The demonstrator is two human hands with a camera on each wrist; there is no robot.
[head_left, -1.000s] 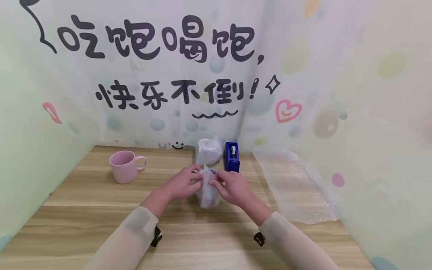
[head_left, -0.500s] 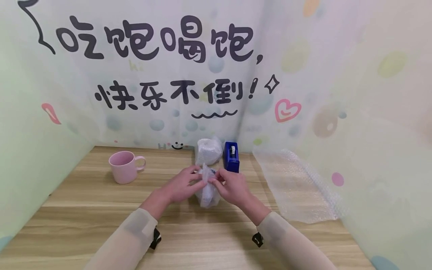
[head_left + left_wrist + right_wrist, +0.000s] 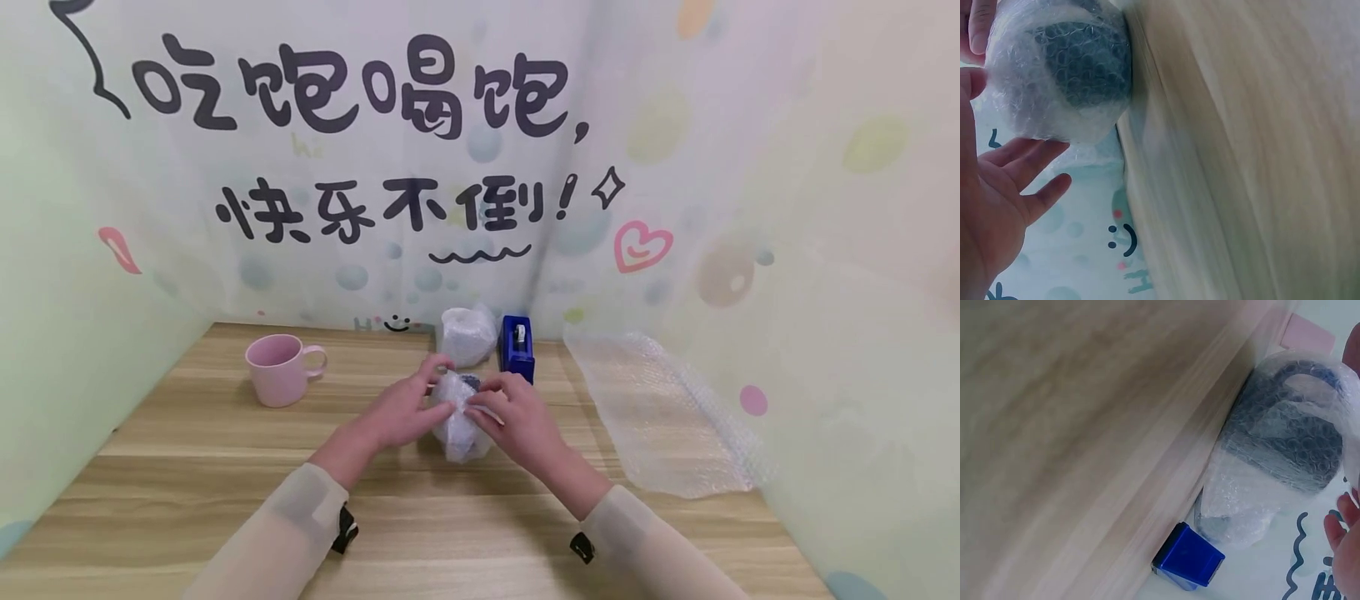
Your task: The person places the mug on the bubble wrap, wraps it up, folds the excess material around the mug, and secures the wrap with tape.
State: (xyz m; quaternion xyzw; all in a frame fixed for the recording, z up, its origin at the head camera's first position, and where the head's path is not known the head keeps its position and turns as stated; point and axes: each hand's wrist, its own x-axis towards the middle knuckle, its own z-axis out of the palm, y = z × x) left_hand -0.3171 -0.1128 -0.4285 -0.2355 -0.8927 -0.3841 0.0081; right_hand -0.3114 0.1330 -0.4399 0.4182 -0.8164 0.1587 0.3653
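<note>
A dark blue mug (image 3: 1304, 444) wrapped in bubble wrap (image 3: 456, 429) sits on the table in front of me, its handle showing through the plastic in the right wrist view. My left hand (image 3: 393, 414) holds the bundle from the left, thumb on the wrap at the front and fingers spread along the far side. From the right, my right hand (image 3: 522, 423) pinches the wrap near the top with thumb and forefinger. In the left wrist view the dark mug wall (image 3: 1085, 59) shows through one part of the wrap, under whiter folded layers elsewhere.
Behind the bundle stand another bubble-wrapped object (image 3: 468, 337) and a blue tape dispenser (image 3: 515, 358). A pink mug (image 3: 276, 377) is at the left. On the right, a loose bubble wrap sheet (image 3: 660, 425) reaches the side wall. A printed curtain (image 3: 337, 275) backs the wooden table (image 3: 225, 517).
The upright flap of wrap between my hands has folded down over the mug. My left fingers have spread behind the bundle, and my right fingers have loosened a little.
</note>
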